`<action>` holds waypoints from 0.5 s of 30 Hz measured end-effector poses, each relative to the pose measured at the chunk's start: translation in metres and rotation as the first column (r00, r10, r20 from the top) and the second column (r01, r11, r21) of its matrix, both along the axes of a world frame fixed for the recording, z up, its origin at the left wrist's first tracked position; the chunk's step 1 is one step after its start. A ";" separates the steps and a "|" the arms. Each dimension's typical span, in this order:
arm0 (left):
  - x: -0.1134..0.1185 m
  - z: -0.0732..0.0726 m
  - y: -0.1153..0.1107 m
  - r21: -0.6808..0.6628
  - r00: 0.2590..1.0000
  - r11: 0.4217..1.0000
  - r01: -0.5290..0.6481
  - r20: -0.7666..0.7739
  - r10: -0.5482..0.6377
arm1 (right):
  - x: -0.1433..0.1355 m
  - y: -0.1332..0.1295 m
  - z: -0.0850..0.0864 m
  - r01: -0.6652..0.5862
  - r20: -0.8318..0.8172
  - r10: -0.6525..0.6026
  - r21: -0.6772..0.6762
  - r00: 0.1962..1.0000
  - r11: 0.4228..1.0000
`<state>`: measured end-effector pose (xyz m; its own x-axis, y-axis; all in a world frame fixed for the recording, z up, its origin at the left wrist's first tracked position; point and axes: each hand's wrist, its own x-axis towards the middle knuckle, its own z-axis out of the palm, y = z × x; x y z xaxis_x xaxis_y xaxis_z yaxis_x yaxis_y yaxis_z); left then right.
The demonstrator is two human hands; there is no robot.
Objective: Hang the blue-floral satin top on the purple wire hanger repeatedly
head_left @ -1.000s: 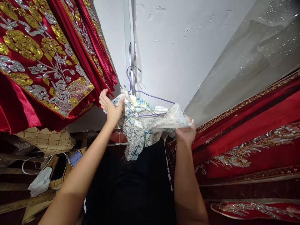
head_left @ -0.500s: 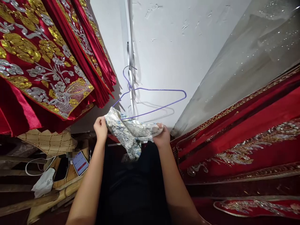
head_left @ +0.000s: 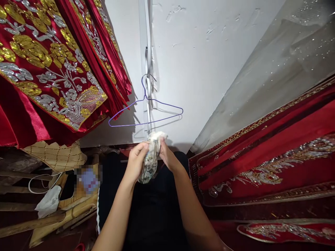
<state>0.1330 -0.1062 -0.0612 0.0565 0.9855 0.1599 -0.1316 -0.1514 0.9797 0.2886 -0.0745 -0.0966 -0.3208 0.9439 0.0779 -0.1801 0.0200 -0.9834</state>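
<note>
A bunched patterned cloth (head_left: pixel 150 162), whitish with blue-grey print, is held between both hands in front of the lap. My left hand (head_left: pixel 137 157) pinches its left side with closed fingers. At its upper right, my right hand (head_left: pixel 166 153) has its fingers closed on the pale edge. Just above the cloth, apart from it, a bare purple wire hanger (head_left: pixel 162 120) hangs by its hook on a white strip (head_left: pixel 149 42) at the wall.
Red embroidered garments hang at the left (head_left: pixel 62 69) and lie along the right (head_left: pixel 261 167). Sheer glittery fabric (head_left: pixel 246 80) slants at upper right. A bamboo seat (head_left: pixel 75 209) at lower left carries a dark phone (head_left: pixel 67 188) and white tissue (head_left: pixel 49 200).
The cloth has come off the hanger and is bunched up. Both hands have moved closer together, still holding it. The hanger has swung left and hangs more level.
</note>
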 end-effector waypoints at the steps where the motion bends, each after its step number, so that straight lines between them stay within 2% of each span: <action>1: 0.002 0.006 -0.005 0.073 0.991 0.997 0.013 -0.135 -0.003 | 0.001 -0.002 0.006 -0.045 -0.062 0.043 -0.030 0.997 0.999; 3: 0.002 0.010 -0.009 0.224 0.942 0.975 -0.005 -0.327 0.080 | 0.002 -0.007 0.017 -0.127 -0.087 0.121 -0.075 0.989 0.989; 5: -0.002 0.006 -0.006 0.318 0.920 0.947 -0.041 -0.359 0.160 | 0.005 -0.011 0.029 -0.185 -0.006 0.185 -0.023 0.983 0.982; 6: -0.005 0.001 -0.002 0.323 0.931 0.946 -0.041 -0.332 0.154 | 0.007 -0.012 0.035 -0.211 0.057 0.210 0.012 0.976 0.978; 8: -0.013 -0.012 0.007 0.250 0.960 0.967 0.042 -0.279 0.030 | 0.014 -0.012 0.046 -0.257 0.212 0.239 0.058 0.947 0.965; 9: -0.017 -0.018 0.011 0.193 0.955 0.973 0.129 -0.287 -0.070 | 0.019 -0.010 0.052 -0.253 0.297 0.223 0.069 0.929 0.965; 10: -0.022 -0.025 0.015 0.128 0.926 0.963 0.235 -0.332 -0.182 | 0.025 -0.006 0.058 -0.229 0.384 0.185 0.070 0.905 0.971; 12: -0.035 -0.033 0.020 0.007 0.811 0.919 0.394 -0.473 -0.344 | 0.039 0.006 0.070 -0.106 0.513 0.046 0.090 0.857 0.990; 14: -0.048 -0.032 0.024 -0.043 0.724 0.904 0.425 -0.584 -0.368 | 0.050 0.025 0.080 0.046 0.502 -0.152 0.218 0.852 0.975; 15: -0.056 -0.028 0.025 -0.044 0.706 0.910 0.412 -0.616 -0.350 | 0.053 0.036 0.084 0.098 0.438 -0.238 0.318 0.867 0.943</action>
